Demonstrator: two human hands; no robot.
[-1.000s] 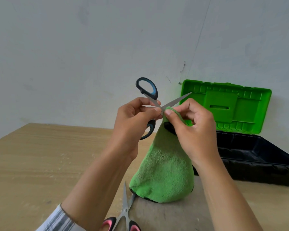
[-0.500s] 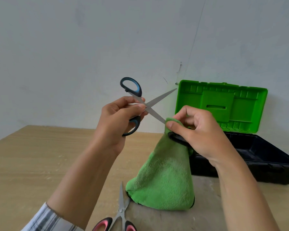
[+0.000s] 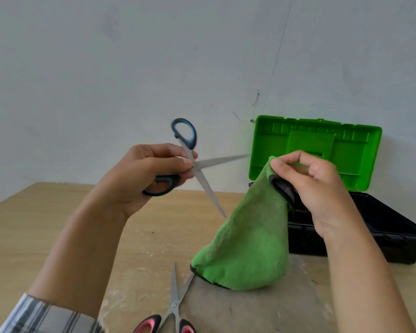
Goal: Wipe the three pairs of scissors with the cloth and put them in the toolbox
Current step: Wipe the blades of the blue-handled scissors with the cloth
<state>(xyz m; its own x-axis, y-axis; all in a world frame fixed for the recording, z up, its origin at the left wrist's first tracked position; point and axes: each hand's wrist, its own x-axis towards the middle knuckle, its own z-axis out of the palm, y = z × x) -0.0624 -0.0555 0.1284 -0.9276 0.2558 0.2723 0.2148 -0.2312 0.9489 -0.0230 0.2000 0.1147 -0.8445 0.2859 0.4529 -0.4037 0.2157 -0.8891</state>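
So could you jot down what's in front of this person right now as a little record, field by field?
left hand: holds blue-handled scissors, blades open, raised above the table
right hand: pinches green cloth, apart from the blades
cloth: hangs down, bottom edge on wooden table
pink-handled scissors: lie on the table, blades slightly open
toolbox: black, green lid up
third pair: not in view
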